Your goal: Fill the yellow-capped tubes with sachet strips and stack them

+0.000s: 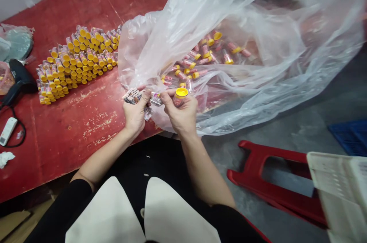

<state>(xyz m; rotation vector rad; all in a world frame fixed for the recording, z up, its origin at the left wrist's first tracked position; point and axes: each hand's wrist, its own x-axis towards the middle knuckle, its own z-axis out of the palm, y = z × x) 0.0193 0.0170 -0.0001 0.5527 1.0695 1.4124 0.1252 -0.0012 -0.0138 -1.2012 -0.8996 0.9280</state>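
Showing smooth red gloss on the tabletop (69,128), looking rough at pale scuffs. Glinting as thin, crinkled, translucent plastic on the bag (183,17). Showing smooth yellow plastic on the held cap (181,92), glossy clear plastic on the stacked tubes (77,61). Looking like smooth red plastic on the stool (258,164).

One bag (275,48) holds over a dozen loose tubes (228,57), overlapping too much for an exact count. Left of the bag are many dozens of stacked tubes (77,61), one dryer (22,78), one white device (8,131) and one tissue (5,159). At its near edge are two hands: one left hand (135,112), one right hand (182,113), with one held tube (180,97). Right of it: one stool (275,181).
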